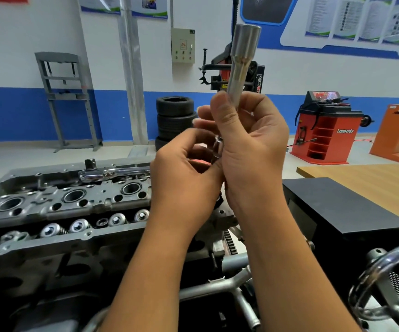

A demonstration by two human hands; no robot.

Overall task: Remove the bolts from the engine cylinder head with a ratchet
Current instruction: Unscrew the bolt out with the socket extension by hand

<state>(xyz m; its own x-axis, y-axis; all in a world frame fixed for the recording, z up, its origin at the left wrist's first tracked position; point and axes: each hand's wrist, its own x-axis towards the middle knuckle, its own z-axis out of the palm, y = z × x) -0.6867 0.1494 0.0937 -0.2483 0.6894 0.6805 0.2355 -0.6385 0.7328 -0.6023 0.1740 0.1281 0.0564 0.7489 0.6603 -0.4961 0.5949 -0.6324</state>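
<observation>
- Workshop bay: white wall with blue band, tyre stack at the back, red wheel balancer right, wooden table behind a black box.
- Engine cylinder head fills lower left, valve gear and plug wells exposed. Can't pick out the bolts among the holes from here.
- Ratchet lies loose along the head's far edge, drive square up, nobody holding it.
- Right hand is wrapped round the lower part of a long deep socket, held upright at chest height, wide end up.
- Left hand sits just beside it, fingers curled round a small chrome piece at the socket's lower end. Looks like an adapter or extension being mated; can't confirm which.
- Judgement: tool still being assembled, no bolt touched yet.
- Risks: small piece slips from the pinch and drops into an open well or port in the head below; a half-seated joint separates under torque and rounds a bolt head; ratchet gets knocked off its perch by an elbow.
</observation>
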